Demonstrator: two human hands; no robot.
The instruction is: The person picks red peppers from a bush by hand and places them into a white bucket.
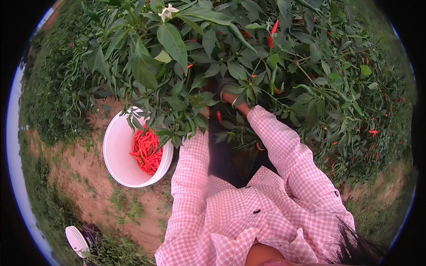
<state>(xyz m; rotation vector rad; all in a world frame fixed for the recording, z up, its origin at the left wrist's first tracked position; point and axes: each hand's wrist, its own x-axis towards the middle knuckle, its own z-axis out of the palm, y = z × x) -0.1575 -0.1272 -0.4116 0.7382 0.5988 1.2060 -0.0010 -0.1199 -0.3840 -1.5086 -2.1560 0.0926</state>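
Observation:
Both my hands reach into a chilli plant (196, 63) with dark green leaves, green pods and ripe red ones. My left hand (206, 111) is mostly covered by leaves, so its fingers do not show. Bangles circle the wrist of my right hand (229, 98), whose fingers are also lost in shadow and foliage. A red chilli (218, 116) hangs just below, between the two forearms. Beside my left forearm stands a white plastic bucket (116, 156), partly filled with picked red chillies (146, 153). Some leafy stems overhang its rim.
More chilli plants (332, 99) spread to the right, with scattered red pods. Bare reddish soil (80, 176) with weeds lies to the left. A second bucket or tub with a white lid (77, 240) sits among weeds at lower left. A white flower (168, 12) blooms at the top.

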